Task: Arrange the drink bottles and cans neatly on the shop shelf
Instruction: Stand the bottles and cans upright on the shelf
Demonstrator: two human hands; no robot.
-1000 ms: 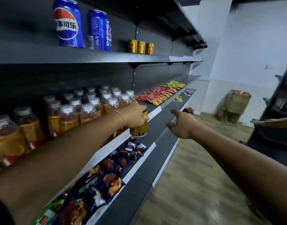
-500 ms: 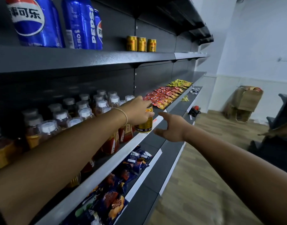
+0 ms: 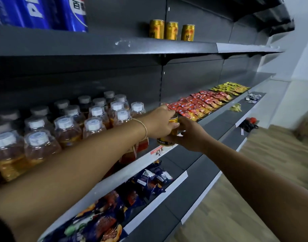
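Dark shop shelving, wood floor [image 3: 237,198] beyond. Saw tea bottles [image 3: 95,123] ranked on middle shelf [image 3: 261,78], three gold cans [image 3: 171,30] lined on upper shelf [image 3: 97,44]. Gripped fourth gold can [image 3: 165,142] at middle shelf's front edge: left hand [image 3: 158,121] over top, right hand [image 3: 191,137] round base, fingers [image 3: 170,127] curled on it. Judged nearly done; this can unplaced.

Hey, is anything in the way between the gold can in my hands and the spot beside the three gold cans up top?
Nothing stands in that spot. Only the front edge of the upper shelf lies between: the gold can, held by the left hand and the right hand, sits lower and likely must swing out around it.
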